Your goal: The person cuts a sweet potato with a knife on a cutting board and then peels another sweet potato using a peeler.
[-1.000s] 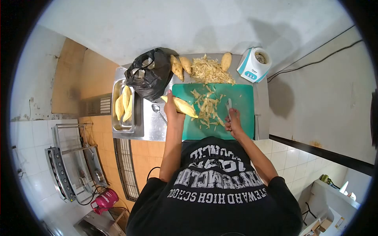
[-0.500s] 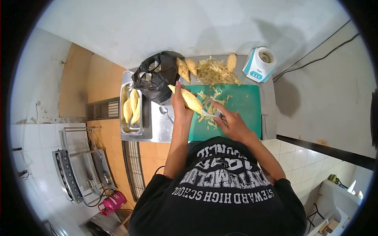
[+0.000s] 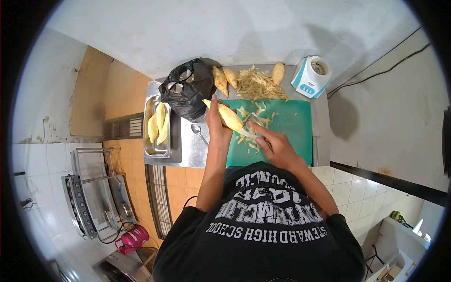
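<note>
My left hand (image 3: 218,121) grips a peeled, pale yellow sweet potato (image 3: 230,119) that slants over the left side of the green cutting board (image 3: 291,127). My right hand (image 3: 277,146) is closed around a peeler (image 3: 251,134) with pale, shiny parts, held against the lower end of the sweet potato. Fingers partly cover the tool. Loose peel strips (image 3: 252,144) lie on the board beneath both hands. Behind the board is a heap of peelings (image 3: 258,84), with unpeeled sweet potatoes (image 3: 220,81) to its left and another (image 3: 278,74) to its right.
A black plastic bag (image 3: 190,89) stands behind my left hand. Peeled sweet potatoes lie in a steel tray (image 3: 149,149) at the left. A spoon (image 3: 197,130) rests on the steel counter (image 3: 190,152). A white and teal blender base (image 3: 311,77) stands at the back right.
The peeler and my right fingers have shifted slightly against the sweet potato. My left hand keeps its hold, and the whole view has tilted a little.
</note>
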`<state>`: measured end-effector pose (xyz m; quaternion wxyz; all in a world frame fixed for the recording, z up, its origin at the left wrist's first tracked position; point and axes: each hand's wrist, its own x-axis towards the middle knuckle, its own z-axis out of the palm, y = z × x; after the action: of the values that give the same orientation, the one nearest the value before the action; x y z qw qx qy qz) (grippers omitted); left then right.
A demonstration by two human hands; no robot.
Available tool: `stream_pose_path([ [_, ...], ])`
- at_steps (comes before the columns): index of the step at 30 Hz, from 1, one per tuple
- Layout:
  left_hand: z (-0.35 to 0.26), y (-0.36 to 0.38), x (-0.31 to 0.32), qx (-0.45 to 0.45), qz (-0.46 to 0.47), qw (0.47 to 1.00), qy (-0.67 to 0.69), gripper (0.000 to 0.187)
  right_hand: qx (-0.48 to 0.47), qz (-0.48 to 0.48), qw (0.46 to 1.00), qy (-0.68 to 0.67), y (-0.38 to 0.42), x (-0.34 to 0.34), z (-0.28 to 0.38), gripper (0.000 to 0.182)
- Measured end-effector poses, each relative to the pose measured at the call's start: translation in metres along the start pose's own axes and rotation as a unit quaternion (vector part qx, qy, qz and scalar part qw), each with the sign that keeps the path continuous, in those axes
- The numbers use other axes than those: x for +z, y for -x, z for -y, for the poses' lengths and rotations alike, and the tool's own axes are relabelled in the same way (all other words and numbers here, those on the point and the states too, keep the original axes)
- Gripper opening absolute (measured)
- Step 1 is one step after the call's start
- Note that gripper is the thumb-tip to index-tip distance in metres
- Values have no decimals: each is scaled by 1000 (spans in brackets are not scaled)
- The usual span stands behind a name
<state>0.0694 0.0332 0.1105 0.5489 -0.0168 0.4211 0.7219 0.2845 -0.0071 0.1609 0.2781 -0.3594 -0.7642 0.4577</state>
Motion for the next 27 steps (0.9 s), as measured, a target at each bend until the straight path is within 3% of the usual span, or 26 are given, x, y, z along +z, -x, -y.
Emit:
stream_pose_path([
  [5, -9, 5, 14, 47, 1, 998, -31, 32, -41, 10, 996, 76, -13, 2, -1, 48],
  [10, -37, -11, 12, 93, 12, 996, -11, 32, 6, 115, 961, 252, 11, -1, -22, 48],
  [11, -39, -10, 16, 94, 12, 995, -9, 32, 5, 117, 960, 254, 14, -2, -23, 48],
  [13, -42, -11, 25, 209, -24, 975, -74, 31, -21, 34, 983, 178, 11, -6, -24, 47],
  [14, -39, -10, 27, 221, -55, 969, -95, 31, -20, 36, 983, 176, 7, -7, -16, 47],
  [17, -23, 5, 38, 218, -53, 971, -78, 30, -48, -21, 983, 177, -17, -5, 7, 47],
  [19, -23, 8, 36, 210, -57, 974, -69, 30, -15, 35, 978, 205, -19, -1, 3, 48],
  [21, -40, 13, 32, 146, -44, 988, -17, 30, 15, 66, 971, 229, -12, -10, -17, 48],
  [22, -46, 19, 33, 134, -7, 991, -20, 30, 49, 98, 963, 248, -6, -9, -26, 49],
  [23, -45, 19, 30, 134, -12, 991, -20, 30, 50, 102, 963, 246, -5, -9, -21, 49],
  [25, -42, 12, 32, 207, -42, 976, -45, 29, 20, 11, 977, 212, -8, -13, -10, 47],
  [27, -31, 7, 30, 211, -43, 975, -49, 28, -13, 10, 977, 211, -19, -7, 8, 47],
])
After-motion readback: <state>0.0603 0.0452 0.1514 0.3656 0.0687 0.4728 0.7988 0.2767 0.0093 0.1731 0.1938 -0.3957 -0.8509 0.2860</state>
